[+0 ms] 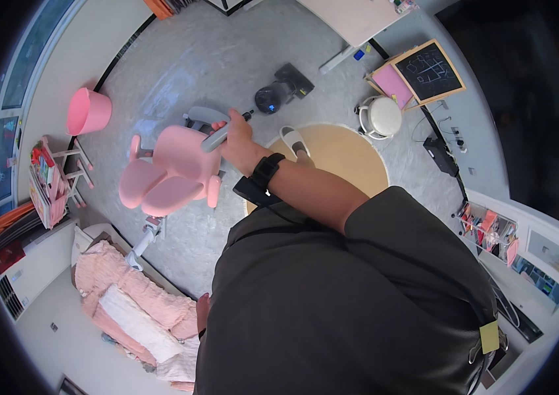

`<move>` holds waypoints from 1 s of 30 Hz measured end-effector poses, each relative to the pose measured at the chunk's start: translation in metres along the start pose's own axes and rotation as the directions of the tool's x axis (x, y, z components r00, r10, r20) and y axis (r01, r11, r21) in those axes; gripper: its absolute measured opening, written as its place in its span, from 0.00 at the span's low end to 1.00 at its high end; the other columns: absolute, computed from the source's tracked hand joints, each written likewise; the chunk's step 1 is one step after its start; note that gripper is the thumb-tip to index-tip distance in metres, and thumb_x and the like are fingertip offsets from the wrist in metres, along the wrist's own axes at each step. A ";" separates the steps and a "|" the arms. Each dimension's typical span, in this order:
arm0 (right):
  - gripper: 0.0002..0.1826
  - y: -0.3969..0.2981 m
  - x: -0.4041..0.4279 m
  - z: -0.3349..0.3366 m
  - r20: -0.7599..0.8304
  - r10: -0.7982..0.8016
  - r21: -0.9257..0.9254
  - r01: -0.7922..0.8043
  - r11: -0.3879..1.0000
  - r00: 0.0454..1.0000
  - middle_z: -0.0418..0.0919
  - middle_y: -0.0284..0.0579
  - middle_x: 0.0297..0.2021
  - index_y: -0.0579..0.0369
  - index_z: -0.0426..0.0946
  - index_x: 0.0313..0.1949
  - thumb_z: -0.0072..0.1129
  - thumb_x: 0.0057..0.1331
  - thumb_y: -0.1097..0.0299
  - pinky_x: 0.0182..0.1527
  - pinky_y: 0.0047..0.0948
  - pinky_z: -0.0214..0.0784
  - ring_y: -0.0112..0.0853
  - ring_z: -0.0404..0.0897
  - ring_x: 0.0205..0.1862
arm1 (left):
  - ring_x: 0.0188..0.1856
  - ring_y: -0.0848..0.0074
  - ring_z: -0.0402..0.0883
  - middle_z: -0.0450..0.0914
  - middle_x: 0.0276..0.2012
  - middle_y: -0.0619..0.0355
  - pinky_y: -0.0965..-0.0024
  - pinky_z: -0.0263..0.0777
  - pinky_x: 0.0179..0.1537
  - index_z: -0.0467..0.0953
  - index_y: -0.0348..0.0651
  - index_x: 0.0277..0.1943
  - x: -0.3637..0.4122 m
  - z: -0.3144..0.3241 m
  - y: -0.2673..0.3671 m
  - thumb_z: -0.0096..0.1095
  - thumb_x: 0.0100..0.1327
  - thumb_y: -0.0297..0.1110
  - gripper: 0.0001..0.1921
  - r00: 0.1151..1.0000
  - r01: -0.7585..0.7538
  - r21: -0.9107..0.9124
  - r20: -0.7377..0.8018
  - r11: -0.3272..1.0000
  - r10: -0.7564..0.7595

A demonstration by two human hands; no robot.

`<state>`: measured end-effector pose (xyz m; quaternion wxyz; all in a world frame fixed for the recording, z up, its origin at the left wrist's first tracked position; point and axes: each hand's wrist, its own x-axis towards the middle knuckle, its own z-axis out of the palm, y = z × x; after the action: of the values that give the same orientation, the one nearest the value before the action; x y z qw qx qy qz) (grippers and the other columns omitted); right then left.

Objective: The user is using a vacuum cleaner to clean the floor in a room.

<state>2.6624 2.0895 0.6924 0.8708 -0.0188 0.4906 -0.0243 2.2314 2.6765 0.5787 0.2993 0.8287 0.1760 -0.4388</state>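
Note:
My right hand [238, 132], with a black band on the wrist, is wrapped around the grey handle [216, 140] of a cordless floor cleaner. The cleaner's dark body [268, 98] has a lit blue display, and its wide floor head [295, 80] rests on the grey floor. Just left of the handle stands a pink swivel chair [185, 153] with a split back. Only part of my left hand [203, 310] shows, low beside my dark shirt; its fingers are mostly hidden.
A round tan rug [343, 153] lies by my slippered foot [295, 140]. Right of it are a white stool [381, 117] and a chalkboard easel [428, 68]. At left stand a pink bin [89, 111] and a book rack [52, 180]. A bed with pink covers [111, 266] is lower left.

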 end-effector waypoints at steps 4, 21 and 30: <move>0.15 -0.014 -0.004 0.005 0.076 -0.047 0.020 0.046 0.999 0.996 0.68 0.42 0.28 0.55 0.63 0.42 0.53 0.67 0.59 0.37 0.42 0.70 0.35 0.73 0.31 | 0.44 0.69 0.80 0.81 0.38 0.52 0.66 0.71 0.45 0.74 0.31 0.47 0.012 -0.006 0.087 0.44 0.70 0.41 0.19 0.999 -0.027 -0.077 -0.033 0.997 0.025; 0.12 0.003 0.018 -0.005 -0.157 -0.175 -0.191 0.144 0.971 0.972 0.71 0.39 0.25 0.58 0.69 0.33 0.53 0.64 0.61 0.29 0.32 0.67 0.30 0.73 0.27 | 0.46 0.69 0.79 0.80 0.46 0.49 0.68 0.72 0.46 0.68 0.33 0.58 0.000 0.017 0.090 0.48 0.69 0.43 0.23 0.978 0.188 -0.576 0.036 0.795 -0.206; 0.09 0.005 -0.031 -0.033 -0.056 0.159 -0.636 -0.157 0.755 0.986 0.68 0.46 0.30 0.60 0.68 0.37 0.57 0.58 0.75 0.33 0.43 0.68 0.39 0.71 0.30 | 0.48 0.68 0.79 0.78 0.48 0.51 0.65 0.72 0.44 0.66 0.41 0.60 0.004 0.029 0.117 0.48 0.69 0.43 0.22 0.968 0.252 -0.453 0.117 0.855 -0.223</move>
<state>2.6184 2.0958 0.7015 0.8119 -0.2720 0.4687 0.2173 2.2803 2.5688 0.6022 0.4377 0.6912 0.3676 -0.4421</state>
